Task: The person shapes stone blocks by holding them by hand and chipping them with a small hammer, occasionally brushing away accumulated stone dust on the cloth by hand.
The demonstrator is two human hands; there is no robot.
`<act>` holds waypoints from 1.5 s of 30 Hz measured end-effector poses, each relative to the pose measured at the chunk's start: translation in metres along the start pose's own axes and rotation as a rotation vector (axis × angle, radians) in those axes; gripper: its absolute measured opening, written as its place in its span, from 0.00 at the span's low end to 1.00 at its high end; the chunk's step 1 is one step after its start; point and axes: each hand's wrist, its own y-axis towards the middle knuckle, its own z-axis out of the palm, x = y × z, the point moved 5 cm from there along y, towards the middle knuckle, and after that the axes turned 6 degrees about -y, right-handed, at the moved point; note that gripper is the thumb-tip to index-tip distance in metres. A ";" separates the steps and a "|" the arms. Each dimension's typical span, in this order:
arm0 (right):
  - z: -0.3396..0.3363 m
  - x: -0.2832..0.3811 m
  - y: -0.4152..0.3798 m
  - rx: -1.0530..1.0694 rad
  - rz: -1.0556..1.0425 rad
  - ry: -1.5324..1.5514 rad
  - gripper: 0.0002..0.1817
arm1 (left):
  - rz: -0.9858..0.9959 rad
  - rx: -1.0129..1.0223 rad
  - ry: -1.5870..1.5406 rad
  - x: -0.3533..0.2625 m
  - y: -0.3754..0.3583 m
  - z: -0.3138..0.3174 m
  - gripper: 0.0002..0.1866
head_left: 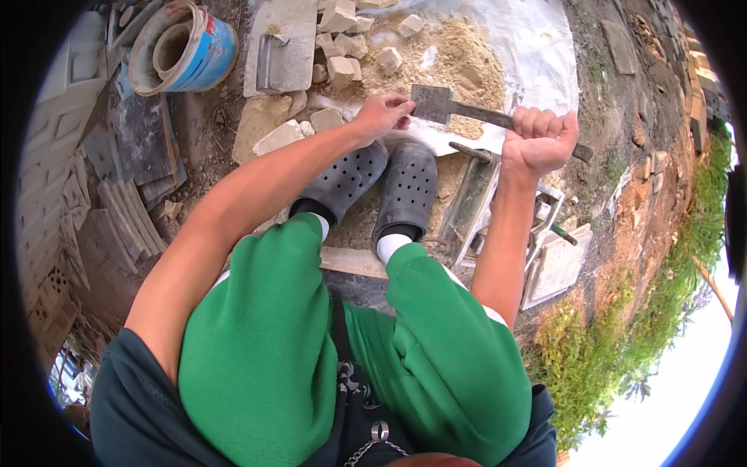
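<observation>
1. Hammer [433, 104], one in count, hung above the ground at one o'clock from the grey clogs [407, 180], with twelve straight ahead of the person; it had a squared, dull, scuffed head and a long, dark, straight handle.
2. Right hand [542, 140], at two o'clock, was closed around the handle, which poked out beyond the fist.
3. Left hand [383, 117], at twelve, had its thumb and fingertips drawn together by the near edge of the head; from where I stood, I couldn't tell whether they pinched anything small.
4. Crumbly, tan sand [472, 58] was heaped at one o'clock, and rough, angular, pale stones [340, 68], well over five, crowded between eleven and twelve.
5. Smooth, wrinkled white sheet [537, 54] spread at two o'clock, its outer edge meeting brown dirt.
6. Two clogs, rubbery and punched with round holes, stood close behind the sand and stones, leaving little room ahead of the toes; a wider stretch of dirt lay toward nine.
7. One blue-sided bucket [204, 61], its rim crusted, sat at ten o'clock with one smaller round vessel [170, 48] inside.
8. One pale, open-framed crate [547, 204] stood between three and four, near a stack of flat panels [557, 268].
</observation>
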 end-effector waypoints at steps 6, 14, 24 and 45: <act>-0.013 -0.001 0.006 -0.059 0.025 0.061 0.27 | -0.024 0.003 -0.103 0.005 0.001 -0.019 0.17; -0.006 0.011 0.007 -0.023 -0.058 -0.001 0.28 | 0.431 -0.088 0.785 -0.058 -0.006 -0.010 0.21; 0.067 0.032 -0.014 0.189 -0.251 -0.092 0.27 | 0.580 -0.053 1.299 -0.046 -0.001 -0.012 0.23; 0.098 -0.053 -0.002 0.389 -0.247 -0.426 0.22 | 0.792 -0.319 1.630 -0.119 0.030 -0.045 0.23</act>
